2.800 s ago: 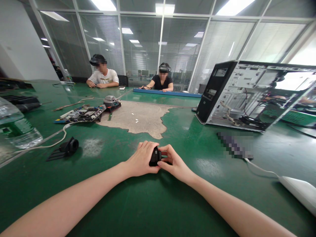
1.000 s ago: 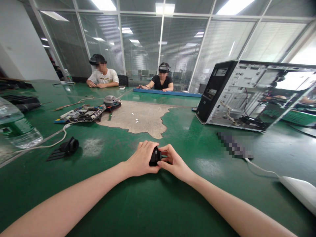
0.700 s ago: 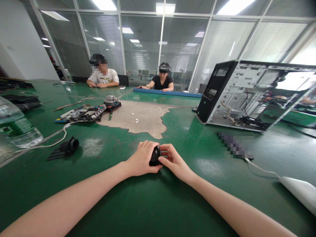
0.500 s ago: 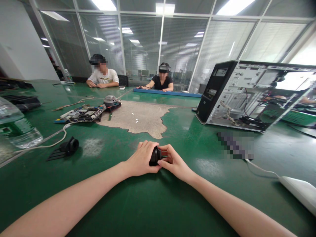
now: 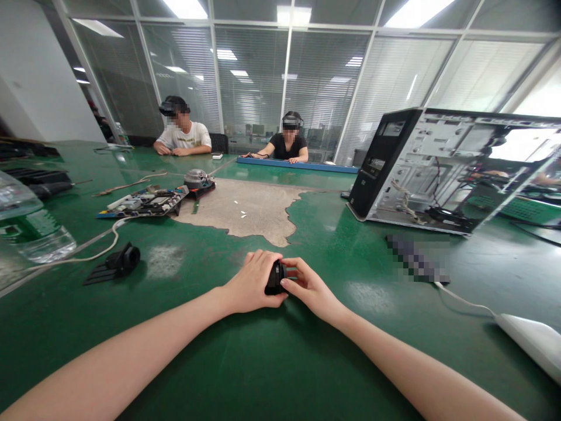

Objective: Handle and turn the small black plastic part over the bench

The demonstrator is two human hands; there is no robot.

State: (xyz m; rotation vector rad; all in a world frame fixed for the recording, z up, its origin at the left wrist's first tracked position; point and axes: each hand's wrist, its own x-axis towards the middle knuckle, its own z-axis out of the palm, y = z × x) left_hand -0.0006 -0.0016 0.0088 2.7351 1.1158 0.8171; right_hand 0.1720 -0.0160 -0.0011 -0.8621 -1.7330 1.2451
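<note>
Bright ceiling lights (image 5: 293,15) overhead; glass (image 5: 499,73) washed out at upper right. Pale glare on glossy counter (image 5: 272,368), soft shadow below right hand (image 5: 310,285). Wide-angle stretch at edges, bottle (image 5: 33,225) smeared. Mosaic hides dark object (image 5: 412,257).

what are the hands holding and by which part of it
A small black object: the left hand wraps around its left side, mostly hiding it, while the right hand holds its right end between thumb and fingers.

On your bench (image 5: 280,362): open black-fronted computer case (image 5: 407,158), your 2 o'clock. White block (image 5: 532,342) with pale cable (image 5: 465,302), 3 o'clock. Green-labelled bottle (image 5: 34,225), 9 o'clock. Circuit board (image 5: 149,202), 10 o'clock. You face a person in black (image 5: 288,147) at 12, behind a blue bar (image 5: 298,165).
</note>
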